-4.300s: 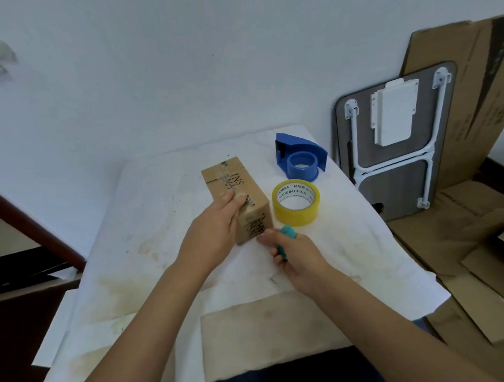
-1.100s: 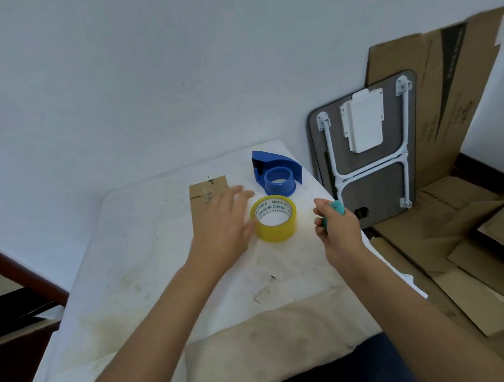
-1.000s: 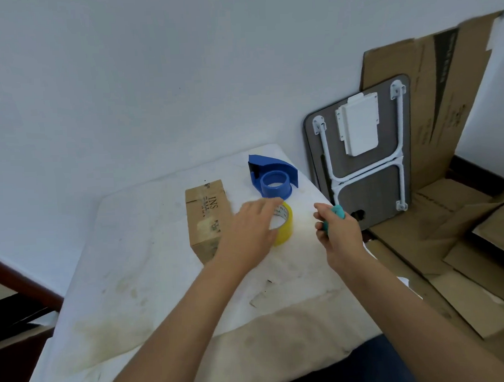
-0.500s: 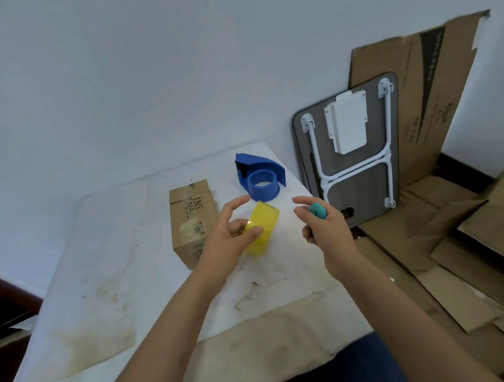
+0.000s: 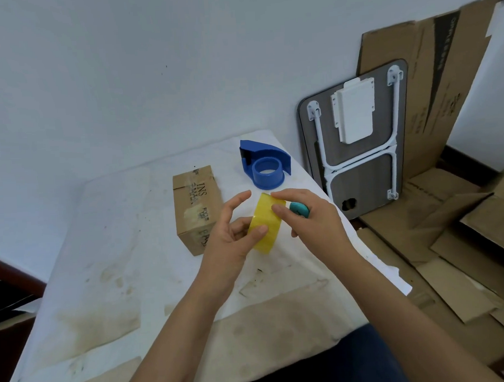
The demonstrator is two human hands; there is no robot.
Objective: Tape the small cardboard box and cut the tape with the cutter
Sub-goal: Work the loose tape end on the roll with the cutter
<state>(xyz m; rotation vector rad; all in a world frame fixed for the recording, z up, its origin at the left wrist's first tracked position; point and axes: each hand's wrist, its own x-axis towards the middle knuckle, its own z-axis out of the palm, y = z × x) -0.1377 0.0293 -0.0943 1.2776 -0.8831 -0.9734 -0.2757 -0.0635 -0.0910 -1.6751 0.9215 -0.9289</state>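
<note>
The small cardboard box (image 5: 194, 202) lies on the white-covered table (image 5: 109, 254), left of my hands, with black print on its top. My left hand (image 5: 232, 238) holds the yellow tape roll (image 5: 266, 226) upright above the table, thumb across its outer face. My right hand (image 5: 310, 220) grips the teal cutter (image 5: 299, 209) in its palm, while its index finger and thumb touch the top edge of the roll.
A blue tape dispenser (image 5: 265, 164) stands at the table's far right corner. Against the wall on the right leans a folded grey table (image 5: 355, 137) with white legs. Flattened cardboard sheets (image 5: 463, 239) cover the floor there. The table's right edge is close to my right hand.
My left hand left the box, picked the yellow tape roll off the table and turned it upright. My right hand, still holding the cutter, moved left onto the roll.
</note>
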